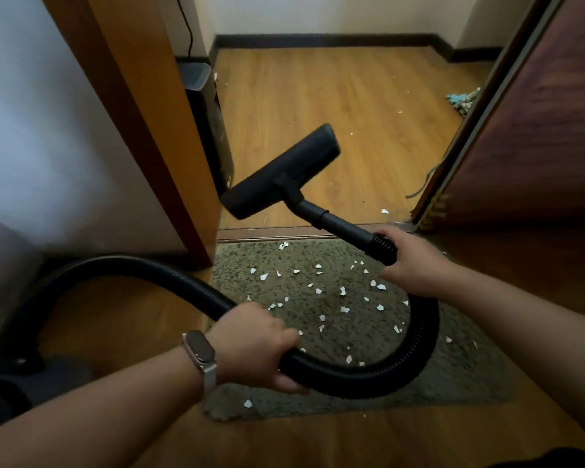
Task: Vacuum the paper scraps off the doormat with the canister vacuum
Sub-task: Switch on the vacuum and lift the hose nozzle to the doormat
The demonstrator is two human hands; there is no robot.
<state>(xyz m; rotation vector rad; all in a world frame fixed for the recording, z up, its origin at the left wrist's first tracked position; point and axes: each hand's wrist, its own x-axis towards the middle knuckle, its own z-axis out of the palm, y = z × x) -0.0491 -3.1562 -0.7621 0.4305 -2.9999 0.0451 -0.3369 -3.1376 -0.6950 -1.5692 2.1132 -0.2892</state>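
A speckled grey-green doormat [453, 376] lies before the doorway, strewn with several white paper scraps [343, 291]. The black ribbed vacuum hose [419, 339] loops over the mat. My right hand [416, 265] grips the hose's cuff at the short black tube, and the black floor nozzle [281, 173] hangs tilted in the air above the threshold, beyond the mat. My left hand [257, 342], with a watch on the wrist, grips the hose lower down over the mat's left side. The dark canister [27, 376] sits blurred at the lower left.
An orange door frame [156, 130] stands left of the nozzle, with a black box-shaped unit [210, 123] behind it. An open brown door [527, 130] stands at the right. The wooden floor [352, 106] beyond carries a few scraps and a teal cloth [461, 100].
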